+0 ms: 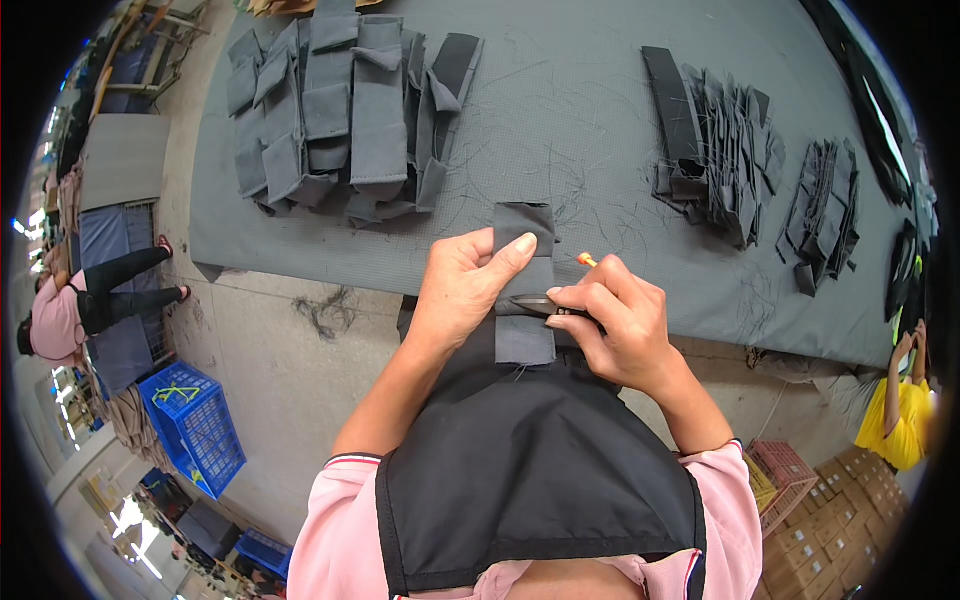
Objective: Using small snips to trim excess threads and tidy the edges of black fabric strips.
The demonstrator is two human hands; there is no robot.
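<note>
My left hand [458, 285] is closed on a dark grey fabric strip [525, 343], with the thumb pressed flat on its upper part. The strip hangs upright at the table's near edge, its lower end in front of my black apron. A pair of dark thread snips [536, 303] is gripped in my right hand [618, 322], its blades lying across the middle of the strip. Whether the blades touch the cloth I cannot tell. A small orange and yellow piece [586, 259] shows just above my right fingers; its kind is unclear.
On the grey cloth-covered table [570, 130], stacked fabric strips [380, 130] lie at left, with two smaller bundles [735, 160] [825, 205] at right. Loose threads [335, 312] litter the floor. A blue crate [195, 430] stands lower left. Two people [895, 410] are at the sides.
</note>
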